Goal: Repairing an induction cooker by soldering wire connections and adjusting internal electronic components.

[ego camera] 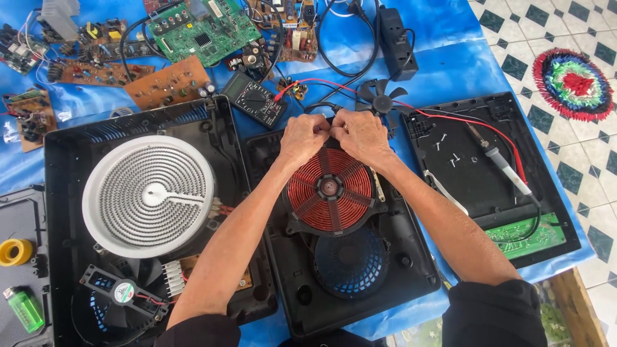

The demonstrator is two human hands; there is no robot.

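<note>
Blue plastic sheeting (443,71) covers the floor, and a tiled floor (578,160) with a round colourful mat (572,83) shows to the right of it. We take the copper induction coil (330,189) as our landmark; it sits in an open black cooker housing (360,283), with a blue fan grille (351,261) just below it.

Our left hand (303,138) and our right hand (363,136) meet at the top edge of the coil, the fingers pinched narrow and close together on something small. That small thing is hidden by the knuckles, so we cannot tell what it is.

Left of the coil lies a white round heating element (149,196) in a second black housing (64,167), with a small black fan (124,294) under it. Above the coil are a black multimeter (256,99), a loose fan blade (380,99) and a green circuit board (202,29). Right of the coil a black cover plate (475,173) carries a test probe (504,168) with a red lead.

A yellow tape roll (15,252) and a green lighter (24,308), far left of the coil, lie near the picture edge. Boards at the top are cut off. Little free room remains around the coil; most open ground is the tiles at the right.
</note>
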